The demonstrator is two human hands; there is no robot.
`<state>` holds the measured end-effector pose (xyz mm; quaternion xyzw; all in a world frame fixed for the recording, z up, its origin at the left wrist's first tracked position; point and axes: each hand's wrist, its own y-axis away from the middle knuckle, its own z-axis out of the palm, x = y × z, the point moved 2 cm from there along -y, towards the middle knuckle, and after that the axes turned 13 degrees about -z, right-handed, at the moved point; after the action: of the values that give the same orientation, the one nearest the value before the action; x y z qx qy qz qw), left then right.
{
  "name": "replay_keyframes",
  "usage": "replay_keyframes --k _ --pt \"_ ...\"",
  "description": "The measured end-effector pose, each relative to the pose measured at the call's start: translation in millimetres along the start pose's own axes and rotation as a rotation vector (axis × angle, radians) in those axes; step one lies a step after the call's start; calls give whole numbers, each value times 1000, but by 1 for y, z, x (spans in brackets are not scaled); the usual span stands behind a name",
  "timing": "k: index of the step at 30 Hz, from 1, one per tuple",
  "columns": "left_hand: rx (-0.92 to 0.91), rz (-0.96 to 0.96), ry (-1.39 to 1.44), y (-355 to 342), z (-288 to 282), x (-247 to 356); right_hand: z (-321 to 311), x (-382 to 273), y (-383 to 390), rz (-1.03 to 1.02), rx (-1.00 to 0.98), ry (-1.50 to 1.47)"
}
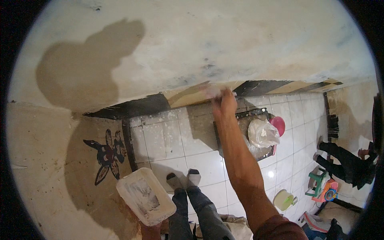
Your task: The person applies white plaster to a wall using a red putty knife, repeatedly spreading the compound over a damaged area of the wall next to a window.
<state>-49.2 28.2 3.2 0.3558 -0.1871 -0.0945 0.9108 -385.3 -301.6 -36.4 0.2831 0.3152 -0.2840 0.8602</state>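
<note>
Cream rectangular tub, grey-white residue inside, resting on left hand. Left fingers hidden under tub; cannot tell how far closed. Right hand beyond tub, to its right, by the black-and-tan wall band; fingers motion-blurred, cannot tell if apart or clamped on anything. Right of tub: socked feet; farther right, clear plastic bag, pink bowl.

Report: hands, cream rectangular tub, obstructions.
Left hand holds smeared tub. Right hand blurred near pale wall, grip unclear. No obstruction evident; clear plastic bag nearby.
</note>
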Motion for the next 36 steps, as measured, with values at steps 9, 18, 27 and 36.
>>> replay_keyframes --k 9,18,27,36 --pt "-97 58 -46 -3 -56 -2 50 -65 96 -315 -198 194" --pt "-63 75 -36 7 -21 -2 9 -21 -29 -634 -157 719" --pt "-79 48 -49 5 -16 -12 60 57 154 -1010 -989 978" --pt "-41 63 -51 20 -45 -12 64 -7 43 -1659 -518 1154"
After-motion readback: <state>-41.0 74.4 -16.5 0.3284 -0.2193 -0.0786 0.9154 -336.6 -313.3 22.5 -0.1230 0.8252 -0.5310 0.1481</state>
